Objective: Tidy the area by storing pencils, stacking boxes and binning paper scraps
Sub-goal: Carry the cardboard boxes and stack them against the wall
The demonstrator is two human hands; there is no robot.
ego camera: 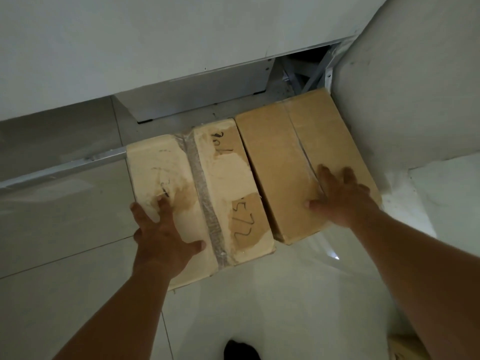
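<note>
Hiding pale box (220,183) corner: left hand (161,232).

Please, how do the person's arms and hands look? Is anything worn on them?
The left hand and right hand wear no gloves; no ring, watch or bracelet is visible. No sleeve shows on the left arm or right arm, bare to the frame's edge.

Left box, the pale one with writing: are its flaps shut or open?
Shut. The flaps of the pale box lie flat, and a strip of clear tape runs along its top seam.
</note>
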